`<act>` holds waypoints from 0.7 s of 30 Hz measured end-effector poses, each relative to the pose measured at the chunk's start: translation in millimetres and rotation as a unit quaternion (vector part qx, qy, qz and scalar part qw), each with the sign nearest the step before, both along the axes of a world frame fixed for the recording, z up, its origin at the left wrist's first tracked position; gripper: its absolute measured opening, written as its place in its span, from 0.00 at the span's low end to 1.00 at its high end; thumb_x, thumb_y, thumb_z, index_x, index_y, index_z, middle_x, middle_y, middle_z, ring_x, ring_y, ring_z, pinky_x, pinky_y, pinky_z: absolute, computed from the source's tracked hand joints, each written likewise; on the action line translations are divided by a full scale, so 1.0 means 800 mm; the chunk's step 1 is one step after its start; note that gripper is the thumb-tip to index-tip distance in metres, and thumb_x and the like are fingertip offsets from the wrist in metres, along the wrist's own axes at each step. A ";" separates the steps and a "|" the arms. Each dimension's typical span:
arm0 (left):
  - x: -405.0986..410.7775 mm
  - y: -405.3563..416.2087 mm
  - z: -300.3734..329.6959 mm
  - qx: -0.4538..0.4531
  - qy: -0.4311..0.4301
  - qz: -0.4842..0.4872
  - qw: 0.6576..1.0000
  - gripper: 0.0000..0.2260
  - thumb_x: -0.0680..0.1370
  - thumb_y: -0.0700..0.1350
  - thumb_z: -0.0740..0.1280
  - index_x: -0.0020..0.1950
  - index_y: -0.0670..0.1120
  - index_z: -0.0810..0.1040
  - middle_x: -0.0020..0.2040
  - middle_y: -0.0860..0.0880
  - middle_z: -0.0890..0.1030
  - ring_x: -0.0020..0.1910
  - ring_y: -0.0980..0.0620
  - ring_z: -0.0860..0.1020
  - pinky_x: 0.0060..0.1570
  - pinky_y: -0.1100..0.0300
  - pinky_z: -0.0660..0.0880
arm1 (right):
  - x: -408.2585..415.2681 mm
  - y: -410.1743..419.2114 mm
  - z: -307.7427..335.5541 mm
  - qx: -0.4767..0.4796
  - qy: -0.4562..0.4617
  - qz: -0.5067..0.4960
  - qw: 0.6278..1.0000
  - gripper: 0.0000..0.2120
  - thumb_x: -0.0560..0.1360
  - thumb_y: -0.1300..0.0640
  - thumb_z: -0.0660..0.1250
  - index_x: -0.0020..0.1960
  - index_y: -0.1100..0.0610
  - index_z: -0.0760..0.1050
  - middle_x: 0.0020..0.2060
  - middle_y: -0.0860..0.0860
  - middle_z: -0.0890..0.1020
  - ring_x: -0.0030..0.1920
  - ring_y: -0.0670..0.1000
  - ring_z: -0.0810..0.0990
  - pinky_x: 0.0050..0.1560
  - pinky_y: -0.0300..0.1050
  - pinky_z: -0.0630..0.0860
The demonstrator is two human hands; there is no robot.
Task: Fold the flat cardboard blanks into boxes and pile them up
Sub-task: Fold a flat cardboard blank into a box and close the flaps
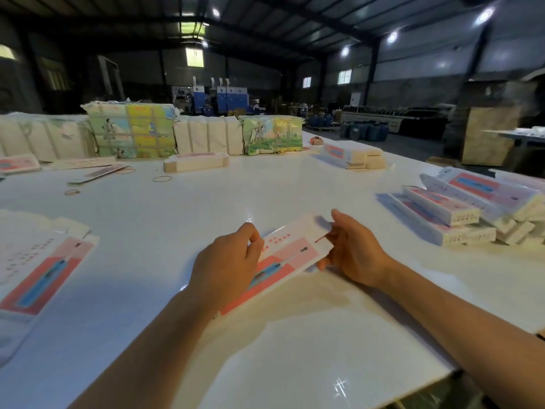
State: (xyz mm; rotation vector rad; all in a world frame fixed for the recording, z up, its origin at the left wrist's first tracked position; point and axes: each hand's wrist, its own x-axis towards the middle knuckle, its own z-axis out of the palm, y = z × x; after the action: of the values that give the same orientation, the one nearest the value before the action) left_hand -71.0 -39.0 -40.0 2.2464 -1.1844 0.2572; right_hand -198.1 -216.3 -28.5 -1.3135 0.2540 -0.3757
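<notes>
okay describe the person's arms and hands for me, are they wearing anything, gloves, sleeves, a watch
Both forearms are bare right up to the bottom edge of the picture, with no sleeve in view. The left hand and the right hand wear no gloves. No watch, ring or wristband shows on either one.

We have both forearms bare, reaching forward and converging over the work surface. Our left hand (227, 261) is back-up, fingers curled, thumb and fingertips pinching the cardboard blank (283, 255). Our right hand (352, 252) grips its far end, thumb on top, fingers curled beneath.
</notes>
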 end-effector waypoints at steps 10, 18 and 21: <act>-0.012 -0.008 0.002 0.117 -0.054 -0.021 0.991 0.39 0.60 0.81 0.49 0.62 0.59 0.63 0.55 0.59 0.72 0.48 0.58 0.70 0.45 0.61 0.67 | 0.004 -0.013 -0.013 -0.057 0.019 -0.034 0.998 0.09 0.76 0.70 0.55 0.43 0.69 0.74 0.31 0.62 0.80 0.22 0.52 0.74 0.22 0.40 0.69; -0.017 -0.009 0.010 0.048 -0.166 -0.009 0.985 0.28 0.70 0.70 0.62 0.63 0.56 0.67 0.55 0.57 0.77 0.45 0.56 0.73 0.44 0.62 0.63 | 0.003 -0.014 -0.012 -0.084 0.039 -0.016 0.996 0.09 0.74 0.70 0.60 0.40 0.64 0.77 0.25 0.57 0.79 0.23 0.51 0.75 0.20 0.38 0.66; -0.018 -0.012 0.012 0.076 -0.168 0.013 0.983 0.29 0.68 0.73 0.59 0.61 0.56 0.66 0.53 0.56 0.77 0.42 0.57 0.67 0.45 0.61 0.62 | 0.003 -0.014 -0.012 -0.079 0.041 -0.033 0.995 0.09 0.74 0.70 0.59 0.40 0.64 0.76 0.25 0.57 0.78 0.22 0.51 0.73 0.20 0.38 0.65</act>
State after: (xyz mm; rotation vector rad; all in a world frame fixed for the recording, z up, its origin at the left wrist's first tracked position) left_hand -85.1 -48.5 -30.7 2.4174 -1.3867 0.5928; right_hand -196.0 -227.4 -37.7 -1.4805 0.3438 -0.4047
